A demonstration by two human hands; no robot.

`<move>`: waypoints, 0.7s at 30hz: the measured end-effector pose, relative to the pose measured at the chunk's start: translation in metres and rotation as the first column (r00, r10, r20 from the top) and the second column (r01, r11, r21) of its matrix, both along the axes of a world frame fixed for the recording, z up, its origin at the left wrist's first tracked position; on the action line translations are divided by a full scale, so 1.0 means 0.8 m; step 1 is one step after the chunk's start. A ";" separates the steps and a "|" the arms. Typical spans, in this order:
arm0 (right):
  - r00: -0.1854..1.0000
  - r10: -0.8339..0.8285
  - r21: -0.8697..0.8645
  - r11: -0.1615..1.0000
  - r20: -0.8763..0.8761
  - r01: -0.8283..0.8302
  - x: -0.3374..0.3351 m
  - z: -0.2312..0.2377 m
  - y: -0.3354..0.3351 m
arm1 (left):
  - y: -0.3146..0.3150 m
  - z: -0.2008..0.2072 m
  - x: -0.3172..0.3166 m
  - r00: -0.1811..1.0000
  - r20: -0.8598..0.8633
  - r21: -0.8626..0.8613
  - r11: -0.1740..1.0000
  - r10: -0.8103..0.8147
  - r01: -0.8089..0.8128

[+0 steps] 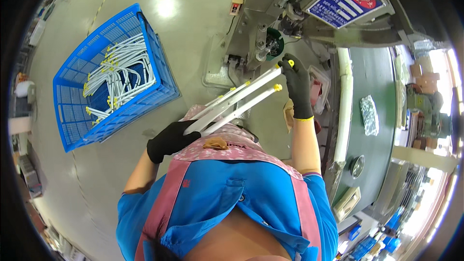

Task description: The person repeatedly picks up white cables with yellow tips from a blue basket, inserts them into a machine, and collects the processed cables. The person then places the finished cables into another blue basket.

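My left hand (171,140), in a black glove, is closed around the lower ends of several white tubes (231,101) in front of my apron. The tubes slant up to the right, and yellow caps show on their far ends. At those ends, my right hand (297,84), in a dark grey glove with a yellow cuff, has its fingers closed at a small yellow cap (291,63). The fingertips are next to the end of one tube; whether they also grip that tube is hard to see.
A blue plastic crate (166,79) on the floor at left holds many white bent tubes (126,70) with yellow caps. Ahead stands a metal machine (256,34) beside a green bin (274,50). At right, a green-topped bench (372,75) carries a wrapped packet (369,115) and round metal dish (357,166).
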State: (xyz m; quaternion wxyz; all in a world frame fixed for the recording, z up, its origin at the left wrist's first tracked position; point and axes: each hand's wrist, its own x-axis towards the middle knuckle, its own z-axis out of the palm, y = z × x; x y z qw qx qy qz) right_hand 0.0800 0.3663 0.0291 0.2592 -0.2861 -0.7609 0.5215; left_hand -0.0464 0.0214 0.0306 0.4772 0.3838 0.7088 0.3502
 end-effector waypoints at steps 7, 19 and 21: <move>0.991 0.120 0.217 0.967 0.062 -0.130 -0.046 0.039 0.037 | 0.015 0.034 0.039 0.984 -0.038 -0.053 0.984 0.171 -0.173; 0.963 0.255 0.134 0.955 0.084 -0.264 -0.068 0.002 0.057 | 0.018 0.019 0.055 0.948 0.160 -0.198 0.950 0.274 -0.241; 0.960 0.272 0.134 0.951 0.066 -0.278 -0.067 0.000 0.058 | 0.019 0.014 0.057 0.940 0.185 -0.164 0.952 0.288 -0.259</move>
